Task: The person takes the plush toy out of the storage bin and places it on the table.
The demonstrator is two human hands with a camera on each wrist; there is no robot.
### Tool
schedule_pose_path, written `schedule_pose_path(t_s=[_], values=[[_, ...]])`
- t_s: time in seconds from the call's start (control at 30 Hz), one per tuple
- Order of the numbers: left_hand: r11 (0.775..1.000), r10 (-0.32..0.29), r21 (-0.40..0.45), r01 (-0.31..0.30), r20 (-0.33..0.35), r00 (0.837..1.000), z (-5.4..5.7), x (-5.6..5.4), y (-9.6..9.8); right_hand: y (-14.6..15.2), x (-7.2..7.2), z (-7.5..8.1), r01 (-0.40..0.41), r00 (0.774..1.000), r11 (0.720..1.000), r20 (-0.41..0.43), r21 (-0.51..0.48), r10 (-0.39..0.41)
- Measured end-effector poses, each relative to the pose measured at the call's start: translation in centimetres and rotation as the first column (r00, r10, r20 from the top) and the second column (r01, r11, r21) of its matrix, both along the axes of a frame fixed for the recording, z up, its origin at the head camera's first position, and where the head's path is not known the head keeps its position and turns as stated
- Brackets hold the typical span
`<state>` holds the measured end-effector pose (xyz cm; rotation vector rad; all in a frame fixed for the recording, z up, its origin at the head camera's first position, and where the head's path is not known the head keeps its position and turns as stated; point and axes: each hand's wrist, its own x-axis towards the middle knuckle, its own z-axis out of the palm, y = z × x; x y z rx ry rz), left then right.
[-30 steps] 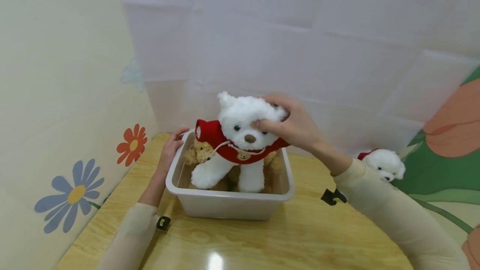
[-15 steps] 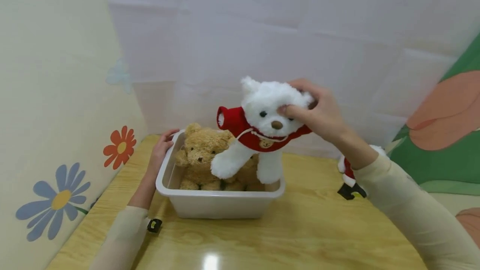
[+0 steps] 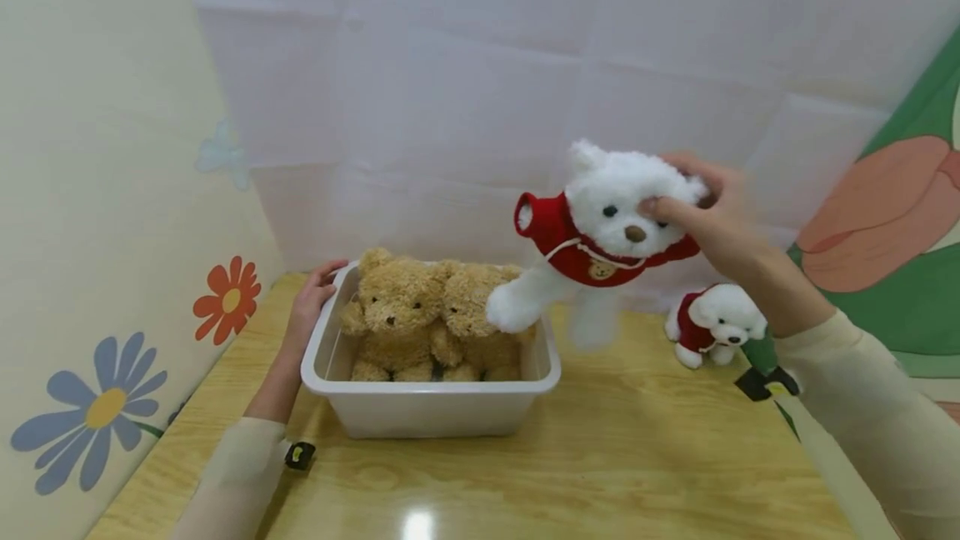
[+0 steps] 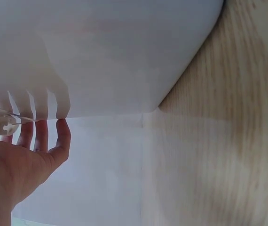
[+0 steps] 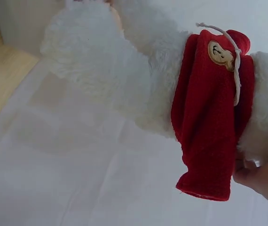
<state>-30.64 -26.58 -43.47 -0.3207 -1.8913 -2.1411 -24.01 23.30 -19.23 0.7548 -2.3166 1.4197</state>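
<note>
My right hand (image 3: 727,211) grips a white teddy bear (image 3: 633,190) by its head, thumb over its face near one eye. The bear wears a red hoodie and hangs in the air right of a white plastic tub (image 3: 431,407). In the right wrist view the red hoodie (image 5: 207,122) and white fur show close up, with only part of the hand visible. My left hand (image 3: 307,302) holds the tub's left rim; its bent fingers (image 4: 63,136) touch the outer wall. Two brown teddy bears (image 3: 397,298) sit side by side in the tub.
A second white plush toy (image 3: 723,323) in red stands on the wooden table (image 3: 600,457) at the right, near my right forearm. A pale cloth (image 3: 450,107) hangs behind the table. A flower-painted wall (image 3: 112,232) borders the left side.
My right hand has carried the white bear up and rightward out of the tub, uncovering both brown bears. The left hand stays at the tub's rim. The head view has shifted slightly.
</note>
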Motion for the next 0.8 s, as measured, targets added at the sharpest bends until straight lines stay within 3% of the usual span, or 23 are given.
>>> schedule_pose_path(t_s=[0.27, 0.67, 0.8], values=[[1.0, 0.002, 0.006, -0.002, -0.006, 1.0, 0.0, -0.1, -0.2, 4.5, 0.4, -0.8, 0.178, 0.983, 0.976, 0.032, 0.124, -0.183], [1.0, 0.0, -0.024, 0.001, 0.018, 1.0, 0.0, 0.0, -0.3, 9.9, -2.5, -3.9, 0.254, 0.963, 0.938, 0.025, 0.237, -0.267], [0.999, -0.005, -0.034, 0.005, 0.016, 1.0, 0.0, 0.1, -0.3, 11.1, -4.1, -5.4, 0.223, 0.97, 0.947, 0.047, 0.23, -0.239]])
